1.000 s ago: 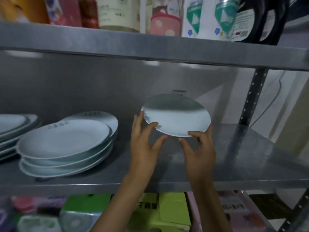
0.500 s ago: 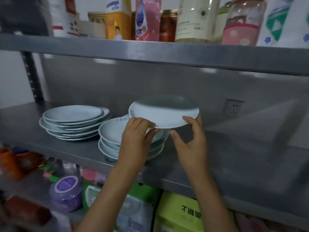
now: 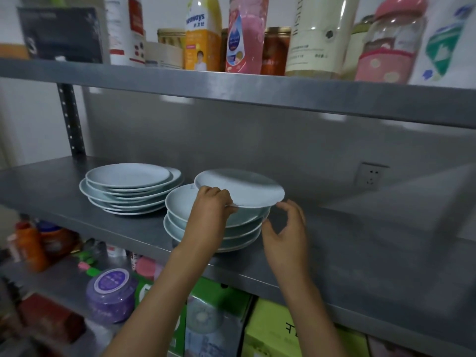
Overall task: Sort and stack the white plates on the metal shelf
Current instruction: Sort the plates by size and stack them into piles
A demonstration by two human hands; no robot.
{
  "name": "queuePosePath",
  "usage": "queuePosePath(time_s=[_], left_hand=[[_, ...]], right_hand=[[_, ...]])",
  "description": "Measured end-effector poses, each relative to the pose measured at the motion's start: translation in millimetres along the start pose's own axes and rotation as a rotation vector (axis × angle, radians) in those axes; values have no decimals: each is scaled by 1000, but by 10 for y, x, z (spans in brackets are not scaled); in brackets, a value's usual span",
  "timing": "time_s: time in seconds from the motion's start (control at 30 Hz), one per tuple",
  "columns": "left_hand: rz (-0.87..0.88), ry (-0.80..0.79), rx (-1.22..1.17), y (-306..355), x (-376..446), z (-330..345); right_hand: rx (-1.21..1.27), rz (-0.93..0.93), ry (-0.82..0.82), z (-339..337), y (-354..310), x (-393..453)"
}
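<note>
Stacking is nearly done, I think. On the metal shelf point(image 3: 64, 186) sit 2 piles of white plates. The wide pile point(image 3: 128, 189) at the left looks finished. The deeper pile point(image 3: 219, 228) beside it is getting 1 more plate point(image 3: 242, 188), which sits tilted over its top, hanging a bit to the right. The left hand point(image 3: 210, 210) has a pinching grip on the plate's near rim. The right hand point(image 3: 286, 228) is loose, its grip released, just beside the rim. What's left: lowering that plate flat and lining it up.
</note>
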State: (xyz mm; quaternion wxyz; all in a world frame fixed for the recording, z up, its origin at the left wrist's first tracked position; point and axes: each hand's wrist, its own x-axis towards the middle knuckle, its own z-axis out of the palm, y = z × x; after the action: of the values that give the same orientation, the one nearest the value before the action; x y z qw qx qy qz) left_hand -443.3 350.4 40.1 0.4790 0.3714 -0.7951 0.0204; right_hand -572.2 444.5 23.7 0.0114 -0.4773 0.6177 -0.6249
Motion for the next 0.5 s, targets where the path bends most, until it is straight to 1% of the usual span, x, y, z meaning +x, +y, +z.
queuePosePath(time_s=[0.23, 0.33, 0.43, 0.5], left_hand=[[-46, -17, 8, -1, -28, 52], [-142, -30, 12, 12, -36, 46], [-270, -78, 2, 44, -65, 35], [-291, -121, 19, 62, -64, 18]], right_hand=[[1, -2, -48, 5, 32, -54], [-34, 17, -43, 45, 61, -37], [-63, -12, -31, 72, 69, 1], [-92, -23, -30, 76, 70, 30]])
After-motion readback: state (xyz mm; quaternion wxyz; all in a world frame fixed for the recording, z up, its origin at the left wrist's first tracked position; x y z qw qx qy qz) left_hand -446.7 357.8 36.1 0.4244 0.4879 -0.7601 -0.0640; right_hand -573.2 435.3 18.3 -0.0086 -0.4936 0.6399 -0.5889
